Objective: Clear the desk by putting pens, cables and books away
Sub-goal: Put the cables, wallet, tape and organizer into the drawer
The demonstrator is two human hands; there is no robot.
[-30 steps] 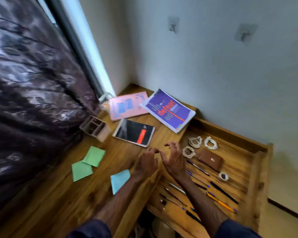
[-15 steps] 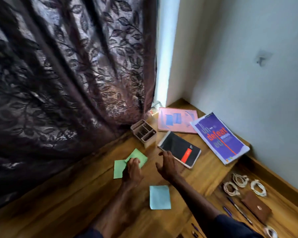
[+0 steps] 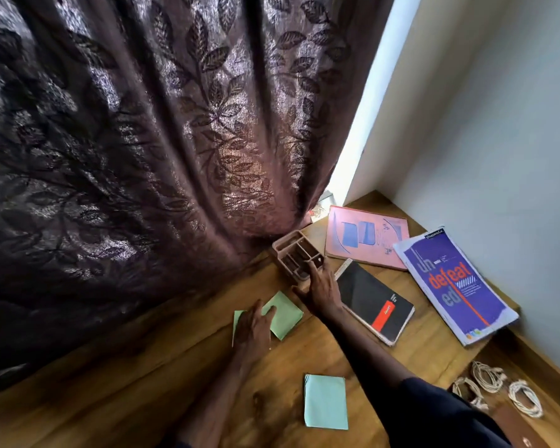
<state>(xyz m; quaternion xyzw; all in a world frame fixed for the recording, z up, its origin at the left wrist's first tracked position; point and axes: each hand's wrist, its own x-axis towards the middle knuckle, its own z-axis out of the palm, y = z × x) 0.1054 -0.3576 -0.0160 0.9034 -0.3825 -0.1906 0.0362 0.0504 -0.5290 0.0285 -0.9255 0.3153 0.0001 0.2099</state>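
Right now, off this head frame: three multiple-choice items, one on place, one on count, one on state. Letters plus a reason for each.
1. Where on the desk does the compartment tray stand?
A. at the foot of the curtain
B. at the near edge
C. at the far right corner

2. How many coiled white cables show at the lower right?
A. one
B. three
C. six

3. What is the left hand doing?
A. curled into an empty fist
B. raised clear of the desk
C. resting flat on the green notes

Key:
1 A, the tray stands right at the curtain's hem.
2 B, three separate coils lie side by side.
3 C, its fingers lie straight on the paper and hold nothing.
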